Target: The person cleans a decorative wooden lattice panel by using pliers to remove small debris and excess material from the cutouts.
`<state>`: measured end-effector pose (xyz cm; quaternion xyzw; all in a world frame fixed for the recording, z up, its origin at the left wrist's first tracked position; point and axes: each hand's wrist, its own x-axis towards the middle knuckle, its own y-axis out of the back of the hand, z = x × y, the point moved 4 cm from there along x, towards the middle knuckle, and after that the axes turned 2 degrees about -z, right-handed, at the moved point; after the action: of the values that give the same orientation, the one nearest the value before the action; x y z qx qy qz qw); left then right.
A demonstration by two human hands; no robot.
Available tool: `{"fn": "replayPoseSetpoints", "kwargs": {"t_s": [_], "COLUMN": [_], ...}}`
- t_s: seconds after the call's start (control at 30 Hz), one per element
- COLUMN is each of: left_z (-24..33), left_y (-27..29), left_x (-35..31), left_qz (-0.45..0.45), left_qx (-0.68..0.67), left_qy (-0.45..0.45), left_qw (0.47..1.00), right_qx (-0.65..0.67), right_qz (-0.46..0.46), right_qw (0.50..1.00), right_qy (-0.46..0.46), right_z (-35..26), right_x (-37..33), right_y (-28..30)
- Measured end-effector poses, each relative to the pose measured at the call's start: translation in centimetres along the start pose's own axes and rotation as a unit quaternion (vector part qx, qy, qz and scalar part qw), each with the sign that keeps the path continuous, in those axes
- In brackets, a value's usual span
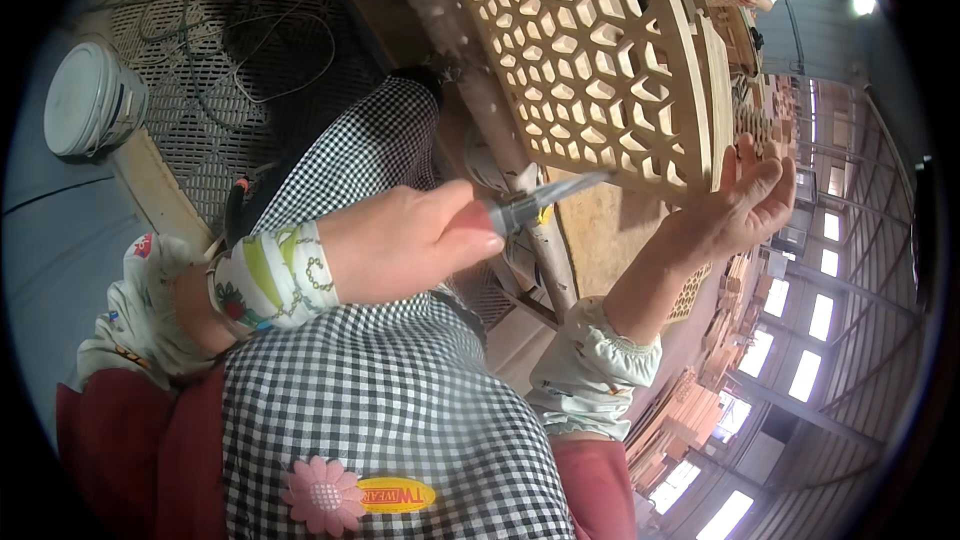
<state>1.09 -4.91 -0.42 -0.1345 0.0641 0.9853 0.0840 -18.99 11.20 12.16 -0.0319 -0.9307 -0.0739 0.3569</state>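
My left hand (420, 240) is closed around the handle of a knife (525, 208), most of the handle hidden by my fingers. Its slim pointed blade reaches rightward to the lower edge of a light wooden lattice panel (590, 155). The panel stands tilted, cut through with many small geometric openings inside a plain curved frame. At the panel's lower right corner is my right hand (745, 190), palm partly showing, its fingers loosely bent and apart. The heel of that hand seems to rest against the corner; whether it presses there I cannot tell.
Beneath the panel is a wooden work surface (605, 240). A white lidded bucket (90, 105) stands at the left by a slatted floor mat (190, 40) with loose cables. Wood stacks (680, 410) line the right. Another person's hand (755, 0) shows at the top right.
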Motion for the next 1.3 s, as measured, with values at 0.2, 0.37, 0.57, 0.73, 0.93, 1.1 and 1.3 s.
{"fn": "replayPoseSetpoints", "kwargs": {"t_s": [0.2,0.37,0.57,0.73,0.93,1.1,1.3], "left_z": [1.7,2.8,2.5,0.6,-2.4,-2.0,-1.7], "left_y": [1.0,0.5,0.3,0.5,0.0,-0.7,-1.4], "left_x": [1.7,2.8,3.8,1.6,0.2,1.2,2.4], "left_qz": [0.041,0.073,0.083,0.032,0.009,0.000,0.035], "left_qx": [0.037,0.096,0.104,0.077,0.019,0.030,0.037], "left_qy": [-0.018,-0.050,-0.033,0.021,0.083,0.040,0.006], "left_qw": [0.998,0.991,0.991,0.996,0.996,0.999,0.999], "right_qx": [-0.166,-0.197,-0.208,-0.312,-0.488,-0.449,-0.411], "right_qz": [-0.057,-0.056,-0.055,-0.138,-0.236,-0.259,-0.290], "right_qw": [0.978,0.976,0.976,0.885,0.814,0.833,0.861], "right_qy": [0.110,0.076,0.036,0.316,0.208,0.195,0.078], "right_z": [-1.7,-1.8,-2.0,-1.7,-1.6,-2.9,-3.0], "right_x": [-1.7,-2.1,-1.9,-1.9,-1.2,-2.9,-3.5], "right_y": [-0.8,-1.1,-1.1,-1.3,1.4,4.0,3.5]}}
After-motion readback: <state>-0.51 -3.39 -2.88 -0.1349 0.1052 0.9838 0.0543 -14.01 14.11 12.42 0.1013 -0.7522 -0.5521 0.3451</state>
